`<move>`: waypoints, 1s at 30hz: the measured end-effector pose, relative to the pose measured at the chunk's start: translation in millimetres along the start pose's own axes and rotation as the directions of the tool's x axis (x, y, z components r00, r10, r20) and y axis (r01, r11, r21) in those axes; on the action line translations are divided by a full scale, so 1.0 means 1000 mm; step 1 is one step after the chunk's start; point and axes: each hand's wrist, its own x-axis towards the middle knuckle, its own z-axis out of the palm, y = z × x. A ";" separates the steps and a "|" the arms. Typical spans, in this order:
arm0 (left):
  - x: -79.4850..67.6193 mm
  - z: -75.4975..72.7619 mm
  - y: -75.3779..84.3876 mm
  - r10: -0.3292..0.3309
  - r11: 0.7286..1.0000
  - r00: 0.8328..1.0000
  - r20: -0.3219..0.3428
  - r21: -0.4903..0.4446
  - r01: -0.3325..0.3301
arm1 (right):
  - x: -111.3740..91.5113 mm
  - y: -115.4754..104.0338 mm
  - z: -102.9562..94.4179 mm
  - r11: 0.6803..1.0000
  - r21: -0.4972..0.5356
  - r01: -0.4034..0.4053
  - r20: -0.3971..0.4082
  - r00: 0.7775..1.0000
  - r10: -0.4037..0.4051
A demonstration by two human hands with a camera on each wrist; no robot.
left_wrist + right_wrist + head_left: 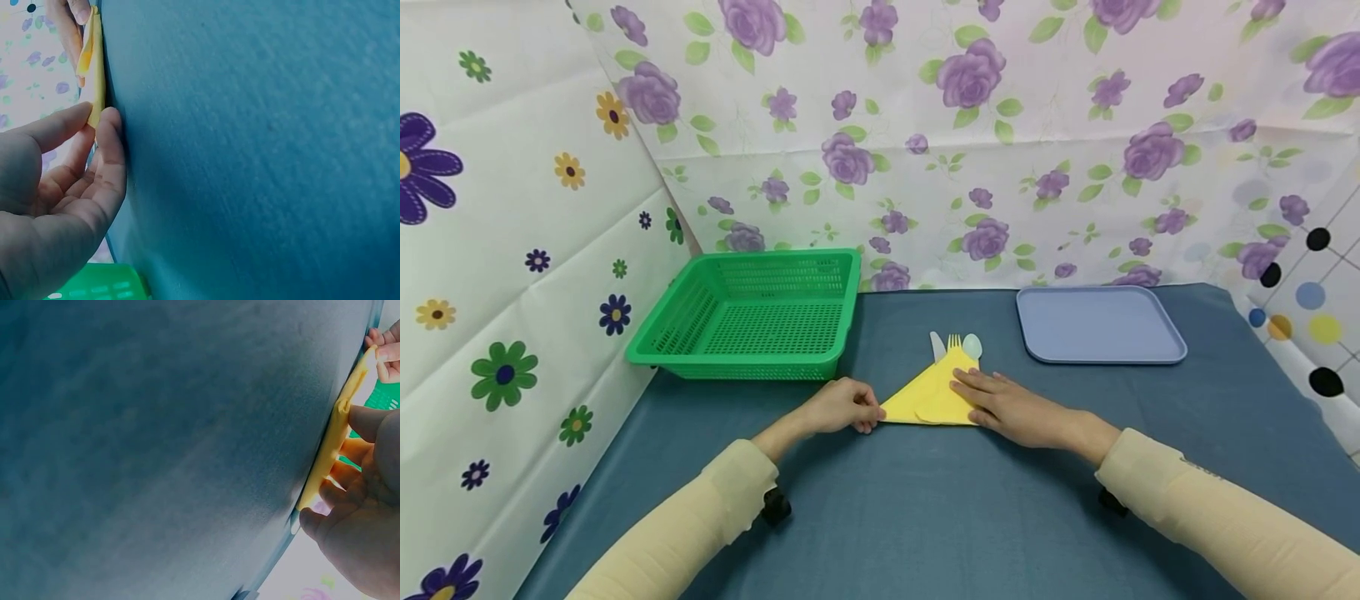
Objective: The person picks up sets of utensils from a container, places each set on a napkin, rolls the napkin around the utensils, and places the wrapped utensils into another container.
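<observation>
A yellow napkin [936,396] lies folded on the table, its right side folded over and its left corner drawn to a point. Out of its top stick a knife [937,346], a fork [954,342] and a spoon [972,346]; their lower parts are hidden in the folds. My left hand [844,406] pinches the napkin's left corner between thumb and fingers, which the left wrist view shows closely [69,181]. With fingers extended, my right hand [1011,408] rests flat on the right part of the napkin, pressing it down.
A green plastic basket [842,333] stands at the back left. At the back right lies a blue-grey tray [1101,325]. Both sit on a dark blue tablecloth [880,517], with flowered sheets [820,108] hanging behind and at the left.
</observation>
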 end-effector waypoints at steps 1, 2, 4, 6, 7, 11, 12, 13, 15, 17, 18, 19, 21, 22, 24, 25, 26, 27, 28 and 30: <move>0.000 0.001 0.000 -0.003 1.000 1.000 -0.008 -0.007 0.003 | 0.000 0.000 0.000 1.000 0.001 0.000 0.002 1.000 0.000; 0.000 0.001 0.000 -0.008 1.000 1.000 -0.017 -0.016 0.008 | 0.000 0.000 0.000 1.000 0.003 -0.001 0.003 1.000 0.001; 0.002 0.002 -0.001 -0.017 0.999 0.999 -0.030 -0.042 0.016 | 0.000 0.000 0.000 1.000 0.008 -0.002 0.006 1.000 0.002; 0.003 0.003 -0.001 -0.026 0.998 0.999 -0.042 -0.060 0.023 | 0.000 0.000 0.000 1.000 0.013 -0.003 0.008 1.000 0.003; 0.003 0.003 -0.001 -0.031 0.997 0.998 -0.047 -0.067 0.027 | 0.000 0.001 0.000 1.000 0.015 -0.004 0.010 1.000 0.004; 0.004 0.003 0.000 -0.041 0.998 0.998 -0.053 -0.051 0.038 | 0.001 0.002 0.000 1.000 0.017 -0.004 0.009 1.000 0.004; 0.004 0.004 0.001 -0.044 0.998 0.998 -0.053 -0.048 0.042 | 0.001 0.002 0.000 1.000 0.016 -0.004 0.009 1.000 0.004; 0.004 0.004 0.001 -0.048 0.998 0.998 -0.052 -0.044 0.046 | 0.001 0.001 0.000 1.000 0.018 -0.003 0.009 1.000 0.003; 0.004 0.005 0.002 -0.058 0.998 0.997 -0.048 -0.037 0.056 | 0.001 0.001 0.000 1.000 0.019 0.000 0.010 1.000 0.000; 0.004 0.005 0.004 -0.073 0.997 0.996 -0.044 -0.028 0.072 | 0.001 0.000 -0.001 1.000 0.019 0.003 0.011 1.000 -0.003; 0.004 0.004 0.004 -0.082 0.996 0.996 -0.042 -0.024 0.081 | 0.001 0.000 -0.001 1.000 0.020 0.003 0.012 1.000 -0.003; 0.004 0.004 0.005 -0.090 0.996 0.995 -0.041 -0.021 0.089 | 0.001 0.000 -0.001 1.000 0.020 0.003 0.012 1.000 -0.004; 0.004 0.002 0.006 -0.096 0.995 0.995 -0.039 -0.013 0.095 | 0.001 -0.001 -0.002 1.000 0.022 0.001 0.012 1.000 -0.001; 0.004 0.002 0.007 -0.094 0.996 0.995 -0.039 -0.010 0.093 | 0.001 -0.001 -0.002 1.000 0.023 -0.002 0.013 1.000 0.001; 0.004 0.001 0.007 -0.075 0.997 0.996 -0.046 -0.002 0.075 | 0.001 -0.002 -0.002 1.000 0.022 -0.006 0.013 1.000 0.006; 0.004 0.001 0.008 -0.059 0.998 0.997 -0.052 0.005 0.059 | 0.001 -0.002 -0.002 1.000 0.020 -0.007 0.013 1.000 0.007; 0.004 0.001 0.008 -0.037 0.999 0.998 -0.058 0.010 0.038 | 0.001 -0.002 -0.002 1.000 0.018 -0.009 0.014 1.000 0.009; 0.004 0.001 0.008 -0.016 1.000 0.998 -0.066 0.015 0.017 | 0.000 -0.001 -0.002 1.000 0.015 -0.009 0.015 1.000 0.009; 0.003 0.002 0.009 0.010 1.000 0.997 -0.075 0.019 -0.009 | 0.000 -0.001 -0.002 1.000 0.013 -0.009 0.015 1.000 0.009; 0.003 0.002 0.010 0.067 0.997 0.993 -0.094 0.040 -0.064 | 0.000 0.000 -0.002 1.000 0.010 -0.010 0.017 1.000 0.009</move>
